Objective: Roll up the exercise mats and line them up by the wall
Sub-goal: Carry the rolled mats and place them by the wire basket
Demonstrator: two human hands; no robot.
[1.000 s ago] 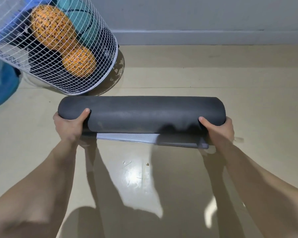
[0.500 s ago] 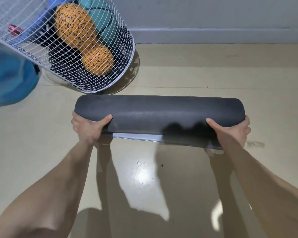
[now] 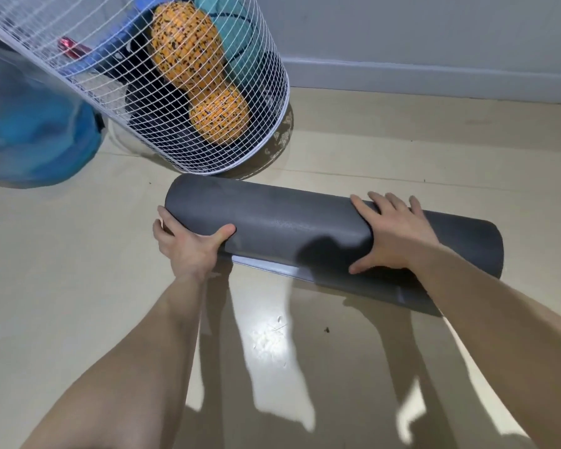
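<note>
A dark grey exercise mat (image 3: 289, 228) lies rolled up on the beige floor, a short way out from the wall (image 3: 434, 34). Its loose flap (image 3: 412, 299) pokes out along the near side. My left hand (image 3: 188, 247) grips the roll's left end, thumb on the front and fingers round the end. My right hand (image 3: 395, 234) lies over the top of the roll right of its middle, fingers spread across the top and thumb down the front. The roll's right end sticks out past that hand.
A white wire basket (image 3: 282, 102) stands just behind the mat's left end, holding an orange peanut-shaped ball (image 3: 201, 79) and a teal ball (image 3: 237, 37). A blurred blue object (image 3: 36, 137) sits at far left. A baseboard (image 3: 434, 79) runs along the wall.
My right hand has left the roll's right end and now lies over its top, nearer the middle. The roll has swung, right end nearer me. My left hand keeps its grip.
</note>
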